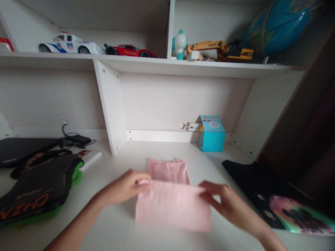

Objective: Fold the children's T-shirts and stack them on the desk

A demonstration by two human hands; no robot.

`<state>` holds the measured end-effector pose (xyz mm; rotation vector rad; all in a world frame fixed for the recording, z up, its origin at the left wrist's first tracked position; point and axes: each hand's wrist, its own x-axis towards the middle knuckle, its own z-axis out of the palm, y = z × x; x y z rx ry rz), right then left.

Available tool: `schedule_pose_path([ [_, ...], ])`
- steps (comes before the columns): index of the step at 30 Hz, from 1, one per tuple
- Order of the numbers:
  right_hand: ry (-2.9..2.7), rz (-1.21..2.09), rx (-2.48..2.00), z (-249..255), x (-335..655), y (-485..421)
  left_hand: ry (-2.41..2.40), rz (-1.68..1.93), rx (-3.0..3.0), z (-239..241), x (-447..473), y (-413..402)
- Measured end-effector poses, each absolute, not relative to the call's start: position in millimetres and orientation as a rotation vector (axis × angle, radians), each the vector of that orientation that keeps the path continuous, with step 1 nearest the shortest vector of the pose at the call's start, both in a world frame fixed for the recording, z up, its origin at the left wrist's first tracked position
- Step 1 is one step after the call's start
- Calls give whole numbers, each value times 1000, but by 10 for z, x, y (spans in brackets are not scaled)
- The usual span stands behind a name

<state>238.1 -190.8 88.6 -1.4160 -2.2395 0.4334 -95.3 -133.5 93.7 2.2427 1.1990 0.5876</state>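
A pink cloth garment (pixel 171 205) lies half-folded in the middle of the white desk top (pixel 117 230), its upper layer drawn over a narrower part that shows behind. The left hand (pixel 125 188) has its fingers closed over the top-left corner of the folded layer. The right hand (pixel 226 202) pinches the top-right corner between thumb and fingertips.

The thin fabric is held only at two corners. If either pinch slackens, or one hand pulls ahead of the other, the layer would likely skew or sag and the edges would no longer line up. A wrinkle could also get trapped under the fold, since nothing presses the centre flat. A wide sweep of the right arm could snag the black printed shirt (pixel 261 184) lying near it, and on the other side the black garment with green trim and orange lettering (pixel 39 195) lies near the left forearm.

Motion blur softens the pink cloth and both hands, so the exact finger placement is hard to read. The left thumb is hidden under the fabric. The near edge of the fold is smeared, and what kind of garment it is cannot be told. The printed shirt is cut off at the right edge.
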Motion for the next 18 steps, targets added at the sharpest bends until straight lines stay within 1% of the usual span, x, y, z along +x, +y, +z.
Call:
schedule_pose_path([
  [1,-2171,424,-1498,922,2353,-1622,1162,609,2245,1041,-827,-1017],
  [3,-2035,401,-1653,873,2279,-1084,1211,583,2129,1061,-603,-445],
  [6,-1994,439,-1736,622,2190,-541,1252,432,1976,805,-453,72],
  [9,-1980,453,-1765,428,2186,-326,1218,373,2006,600,-520,252],
  [12,-1964,421,-1769,397,2218,-247,1232,395,2072,571,-636,336],
  [15,-1958,388,-1798,411,2203,-181,1338,414,2154,533,-668,413],
  [18,-1969,379,-1846,359,2127,-140,1470,439,2235,379,-623,431],
])
